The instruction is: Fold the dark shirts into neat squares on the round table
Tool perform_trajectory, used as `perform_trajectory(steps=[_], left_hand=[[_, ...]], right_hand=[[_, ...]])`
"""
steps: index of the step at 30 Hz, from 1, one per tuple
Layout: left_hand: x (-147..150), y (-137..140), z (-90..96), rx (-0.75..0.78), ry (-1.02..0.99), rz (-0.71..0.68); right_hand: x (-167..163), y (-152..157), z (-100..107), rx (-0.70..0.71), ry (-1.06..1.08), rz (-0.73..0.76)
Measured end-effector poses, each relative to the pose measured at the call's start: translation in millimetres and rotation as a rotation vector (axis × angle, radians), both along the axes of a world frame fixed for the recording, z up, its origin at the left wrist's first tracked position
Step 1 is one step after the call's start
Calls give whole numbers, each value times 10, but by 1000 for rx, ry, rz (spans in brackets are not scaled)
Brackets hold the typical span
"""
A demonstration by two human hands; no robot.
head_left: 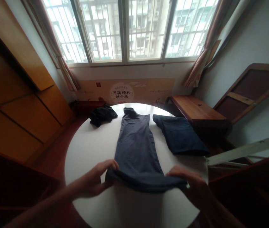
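Note:
A grey-blue shirt (136, 145) lies in a long narrow strip down the middle of the round white table (91, 145). Its dark collar (130, 112), edged with a pale line, points toward the window. My left hand (102, 177) pinches the near end at its left corner, thumb below and fingers on top. At the right corner, my right hand (189, 182) grips the same end, its fingers partly hidden. Between both hands the near edge is lifted off the tabletop and sags a little, with a shadow beneath it.
Folded dark navy clothing (182, 134) rests on the table's right side. A crumpled black cloth (102, 114) sits at the far left. Beyond the table are a wooden bench (197, 107) and a barred window (125, 31); a pale rail (246, 150) stands at right.

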State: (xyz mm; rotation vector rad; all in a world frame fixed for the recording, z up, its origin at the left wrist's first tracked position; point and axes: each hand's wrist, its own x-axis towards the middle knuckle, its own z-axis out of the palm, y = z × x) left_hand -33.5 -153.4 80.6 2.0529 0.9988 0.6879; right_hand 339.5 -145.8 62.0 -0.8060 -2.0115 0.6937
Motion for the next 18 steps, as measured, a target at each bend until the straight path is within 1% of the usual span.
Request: perform_trajectory(steps=[1,2,3,5,6,7,8,9,11,12,13,15,18], left_hand=[[32,239,29,-50,-88,52],[59,503,45,-86,-217,113],[86,784,46,-110,-359,168],[141,1373,13,-143,-558,228],[172,1665,-19,-157,-617,244],[205,1943,-58,-162,-639,266],[241,2202,-105,-137,-637,318],[276,2435,-159,-101,-596,400],[337,2814,-282,-37,-455,581],[360,2959,-348,-16,-390,649],[375,3077,-413,-4,-338,696],[385,3247,-531,11,-273,747],[366,3383,-651,49,-170,810]], right_hand=[[-37,205,49,-58,19,-108],[-85,434,104,-115,52,-178],[-143,683,161,-155,111,-209],[-280,1208,261,-262,208,-186],[-354,1466,298,-307,232,-199],[-427,1710,322,-348,204,-261],[-497,1935,334,-366,122,-354],[-561,2135,336,-364,31,-441],[-667,2456,309,-355,-96,-560],[-709,2580,284,-354,-140,-595],[-745,2681,257,-360,-174,-620],[-798,2831,200,-373,-259,-666],[-847,2954,138,-353,-384,-706]])
